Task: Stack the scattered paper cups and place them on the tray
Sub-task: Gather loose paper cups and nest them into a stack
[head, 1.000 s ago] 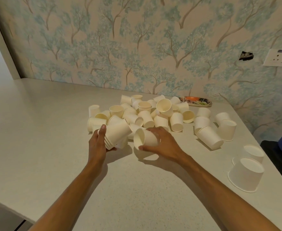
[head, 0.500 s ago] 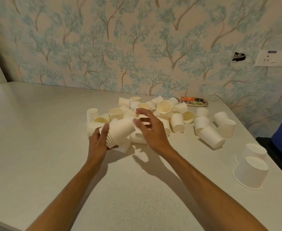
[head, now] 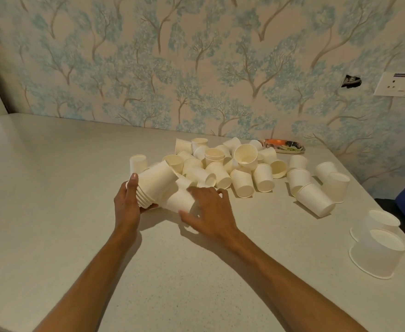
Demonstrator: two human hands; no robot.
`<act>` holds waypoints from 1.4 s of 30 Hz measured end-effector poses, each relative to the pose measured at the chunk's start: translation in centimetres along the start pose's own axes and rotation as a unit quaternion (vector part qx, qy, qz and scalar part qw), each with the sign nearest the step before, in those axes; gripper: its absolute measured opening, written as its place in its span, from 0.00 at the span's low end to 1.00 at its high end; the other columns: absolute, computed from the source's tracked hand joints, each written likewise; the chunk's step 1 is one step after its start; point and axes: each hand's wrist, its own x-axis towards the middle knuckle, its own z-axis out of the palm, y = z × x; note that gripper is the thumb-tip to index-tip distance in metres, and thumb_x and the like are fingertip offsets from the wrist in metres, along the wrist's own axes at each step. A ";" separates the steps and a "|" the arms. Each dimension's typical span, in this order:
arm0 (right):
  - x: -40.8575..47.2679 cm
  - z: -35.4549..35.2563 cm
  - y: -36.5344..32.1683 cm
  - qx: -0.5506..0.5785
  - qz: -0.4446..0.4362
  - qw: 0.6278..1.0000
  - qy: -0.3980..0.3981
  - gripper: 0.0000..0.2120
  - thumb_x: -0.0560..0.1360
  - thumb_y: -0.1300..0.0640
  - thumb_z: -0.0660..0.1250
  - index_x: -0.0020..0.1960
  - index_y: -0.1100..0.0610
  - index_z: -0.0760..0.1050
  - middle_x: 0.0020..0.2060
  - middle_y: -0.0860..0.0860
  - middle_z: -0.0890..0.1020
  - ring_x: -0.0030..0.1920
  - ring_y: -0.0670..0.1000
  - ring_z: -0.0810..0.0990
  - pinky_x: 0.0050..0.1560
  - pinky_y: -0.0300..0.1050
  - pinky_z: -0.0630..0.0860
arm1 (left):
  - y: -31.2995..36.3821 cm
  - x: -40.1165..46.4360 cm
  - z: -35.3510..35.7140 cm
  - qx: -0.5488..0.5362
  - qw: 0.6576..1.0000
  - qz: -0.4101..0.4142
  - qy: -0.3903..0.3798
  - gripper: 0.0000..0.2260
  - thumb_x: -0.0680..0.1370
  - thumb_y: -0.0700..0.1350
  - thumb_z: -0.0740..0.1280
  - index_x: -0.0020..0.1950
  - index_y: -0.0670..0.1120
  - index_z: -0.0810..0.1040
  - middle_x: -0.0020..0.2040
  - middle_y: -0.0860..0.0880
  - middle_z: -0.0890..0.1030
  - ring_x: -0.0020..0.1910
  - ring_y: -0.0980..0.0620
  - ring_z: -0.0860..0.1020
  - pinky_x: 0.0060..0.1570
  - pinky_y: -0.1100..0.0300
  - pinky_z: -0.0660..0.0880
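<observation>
I'm mid-stacking: my left hand (head: 127, 207) grips the nested stack (head: 154, 183) at frame centre, my right hand (head: 208, 209) closes round a loose cup (head: 180, 200) (next, nest it squarely). The tray (head: 284, 146) waits upper right.

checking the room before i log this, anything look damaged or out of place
Yes: a ragged dark hole is torn in the tree-patterned wallpaper, just left of the white wall socket plate. The scattered white paper cups are simply the job at hand.
</observation>
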 end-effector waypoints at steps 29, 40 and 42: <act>0.7 -3.7 5.2 0.172 0.126 0.966 -0.146 0.35 0.68 0.39 0.74 0.70 0.45 0.64 0.62 0.47 0.76 0.58 0.50 0.77 0.55 0.51 0.79 | -0.4 -0.9 0.5 -0.009 0.997 0.015 -0.075 0.16 0.82 0.55 0.59 0.63 0.47 0.74 0.56 0.43 0.80 0.52 0.44 0.82 0.38 0.55 0.83; 4.0 -5.8 -0.8 0.339 0.102 0.935 -0.023 0.21 0.71 0.45 0.74 0.62 0.48 0.77 0.59 0.47 0.77 0.49 0.51 0.79 0.48 0.45 0.79 | 0.4 -1.2 0.1 0.044 0.992 0.080 -0.087 0.15 0.82 0.51 0.59 0.66 0.47 0.72 0.55 0.50 0.78 0.51 0.50 0.81 0.35 0.60 0.83; 4.3 -4.4 -2.1 0.328 0.094 0.937 -0.069 0.27 0.75 0.42 0.68 0.72 0.49 0.69 0.68 0.46 0.72 0.60 0.48 0.75 0.60 0.46 0.74 | 0.3 -1.2 0.3 0.032 0.993 0.057 -0.095 0.14 0.82 0.54 0.59 0.65 0.50 0.72 0.55 0.50 0.79 0.52 0.46 0.81 0.38 0.55 0.84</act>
